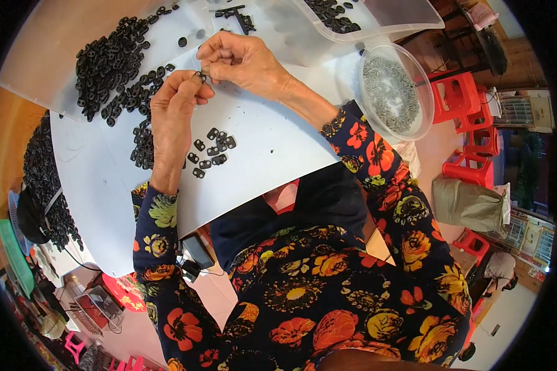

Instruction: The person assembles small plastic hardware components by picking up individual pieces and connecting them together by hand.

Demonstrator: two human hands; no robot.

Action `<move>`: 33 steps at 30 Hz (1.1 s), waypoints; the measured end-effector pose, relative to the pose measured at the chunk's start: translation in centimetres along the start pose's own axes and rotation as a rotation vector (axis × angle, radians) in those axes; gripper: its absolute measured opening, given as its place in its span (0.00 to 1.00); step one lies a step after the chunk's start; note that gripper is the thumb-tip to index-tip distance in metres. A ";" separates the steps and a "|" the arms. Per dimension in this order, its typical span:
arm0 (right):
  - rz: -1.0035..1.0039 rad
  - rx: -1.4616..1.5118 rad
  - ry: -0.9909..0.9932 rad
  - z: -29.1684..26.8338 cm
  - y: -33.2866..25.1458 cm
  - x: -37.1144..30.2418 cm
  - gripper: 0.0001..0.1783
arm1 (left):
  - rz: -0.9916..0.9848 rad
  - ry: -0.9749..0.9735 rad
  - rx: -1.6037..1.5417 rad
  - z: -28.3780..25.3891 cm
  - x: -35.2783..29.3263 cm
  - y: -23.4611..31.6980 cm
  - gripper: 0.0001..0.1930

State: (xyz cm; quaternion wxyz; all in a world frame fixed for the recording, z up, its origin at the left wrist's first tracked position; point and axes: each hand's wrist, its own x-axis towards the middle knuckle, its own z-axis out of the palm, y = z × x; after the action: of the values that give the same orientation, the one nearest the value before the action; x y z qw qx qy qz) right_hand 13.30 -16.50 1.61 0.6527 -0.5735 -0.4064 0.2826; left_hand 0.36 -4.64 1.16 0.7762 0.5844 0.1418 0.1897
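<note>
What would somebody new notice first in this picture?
Probably the bright flowered garment, which fills the lower middle. Next, the upper middle, where the left hand pinches a small black piece with the right hand close at it, and a big heap of black pieces lies to their left. At the upper right, a round clear tub of small silvery pieces stands out, with red stools beyond it.

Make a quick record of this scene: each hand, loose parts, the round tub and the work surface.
Left hand: pinching a small black piece
Right hand: fingertips at that piece; whether they grip anything is unclear
Near cluster: black parts, right of the left wrist
Large pile: black parts, beyond the left hand
Round tub: clear, holding silvery pieces
Surface: white tabletop
</note>
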 end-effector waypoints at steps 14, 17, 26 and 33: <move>-0.063 -0.075 0.040 0.6 -0.1 -0.3 0.09 | 0.130 0.035 0.286 0.7 -0.4 0.4 0.07; 0.024 -0.014 0.041 0.2 0.1 -0.3 0.06 | 0.069 0.005 0.224 0.6 -0.1 0.3 0.07; -0.074 -0.275 -0.001 -0.2 0.1 -0.2 0.08 | -0.008 -0.121 0.124 -0.8 0.3 -0.1 0.07; -0.066 -0.332 -0.012 -0.4 0.0 -0.4 0.10 | 0.102 -0.020 0.345 0.9 -0.5 0.4 0.07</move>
State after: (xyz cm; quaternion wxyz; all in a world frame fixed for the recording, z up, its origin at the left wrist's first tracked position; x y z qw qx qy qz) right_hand 13.44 -17.00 1.50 0.5554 -0.6581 -0.4701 0.1934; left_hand 0.23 -5.51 1.79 0.6550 0.7172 0.1348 0.1960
